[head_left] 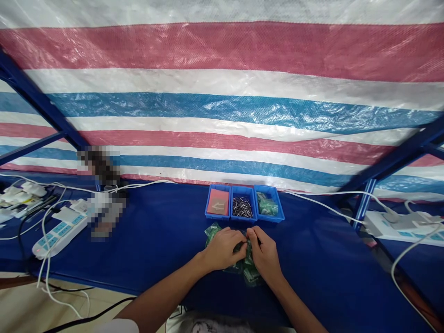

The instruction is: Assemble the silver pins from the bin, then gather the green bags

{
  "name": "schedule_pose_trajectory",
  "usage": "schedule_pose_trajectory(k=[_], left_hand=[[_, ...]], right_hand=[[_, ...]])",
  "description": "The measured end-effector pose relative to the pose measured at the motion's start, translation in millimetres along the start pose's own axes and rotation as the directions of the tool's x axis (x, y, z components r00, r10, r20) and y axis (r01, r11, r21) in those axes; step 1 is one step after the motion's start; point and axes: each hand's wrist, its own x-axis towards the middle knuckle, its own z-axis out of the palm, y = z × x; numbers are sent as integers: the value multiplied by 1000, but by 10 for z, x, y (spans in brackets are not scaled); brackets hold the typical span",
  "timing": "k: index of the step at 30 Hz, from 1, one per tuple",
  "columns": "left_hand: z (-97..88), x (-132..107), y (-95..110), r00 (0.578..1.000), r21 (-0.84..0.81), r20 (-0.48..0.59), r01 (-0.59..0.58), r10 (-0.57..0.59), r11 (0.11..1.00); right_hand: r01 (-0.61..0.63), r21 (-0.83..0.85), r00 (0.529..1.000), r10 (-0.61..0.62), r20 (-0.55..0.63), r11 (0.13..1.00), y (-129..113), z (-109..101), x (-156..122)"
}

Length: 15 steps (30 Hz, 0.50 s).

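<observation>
My left hand (225,248) and my right hand (265,252) meet close together over the blue table, fingers bent into a pinch. Both grip the upper edge of a small clear bag with green contents (251,272), which hangs down between them. More green packets (212,230) lie under and beside my left hand, partly hidden by it. Just beyond my hands stand three blue bins in a row. The left bin (207,215) holds pink cards, the middle bin (244,219) small dark metal pieces, and the right bin (281,217) green packets.
A white power strip (62,231) with tangled cables lies at the left, another power strip (409,231) at the right. White cords run along the back. Blue metal posts (367,203) flank the table, and a striped sheet (222,106) hangs behind.
</observation>
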Motion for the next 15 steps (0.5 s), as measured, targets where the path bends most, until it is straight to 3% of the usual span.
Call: schedule_pose_trajectory(k=[7,15], left_hand=[[-46,31,3,997,-28,-57,41,-43,999],[-148,34,20,971,-143,-109,195,-211,970]], right_hand=[[-26,-118,998,19,-64,993,51,-68,13],[-71,-148,991,53,-124,986,136,-191,13]])
